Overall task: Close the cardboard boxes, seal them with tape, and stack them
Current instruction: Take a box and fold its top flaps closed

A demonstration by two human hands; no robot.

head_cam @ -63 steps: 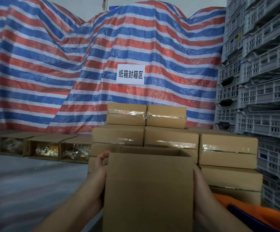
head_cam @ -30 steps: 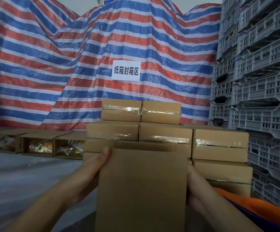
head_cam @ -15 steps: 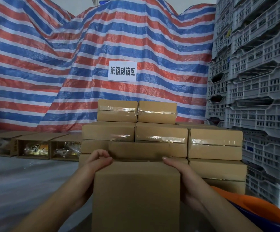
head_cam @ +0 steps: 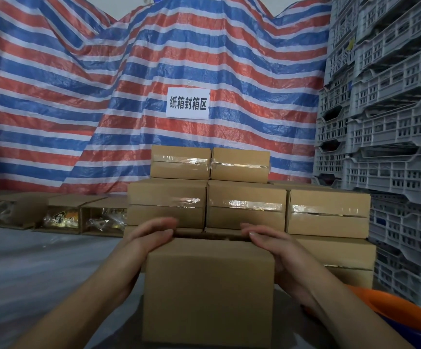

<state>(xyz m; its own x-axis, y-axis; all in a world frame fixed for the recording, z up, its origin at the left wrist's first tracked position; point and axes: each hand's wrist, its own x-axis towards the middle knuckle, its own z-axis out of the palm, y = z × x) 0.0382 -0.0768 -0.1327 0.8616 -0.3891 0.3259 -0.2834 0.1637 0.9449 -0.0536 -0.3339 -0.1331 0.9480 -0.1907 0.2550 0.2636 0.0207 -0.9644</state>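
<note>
striped tarp (head_cam: 78,84) backdrop, grey crates (head_cam: 385,117) stacked right

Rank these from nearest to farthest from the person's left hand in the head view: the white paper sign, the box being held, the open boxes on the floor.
1. The box being held, touching the left hand, fingers over its top edge.
2. The open boxes on the floor, off to the left.
3. The white paper sign, high on the striped tarp behind.

Both hands on cardboard box (head_cam: 208,290), taped stack (head_cam: 247,205) behind
</note>
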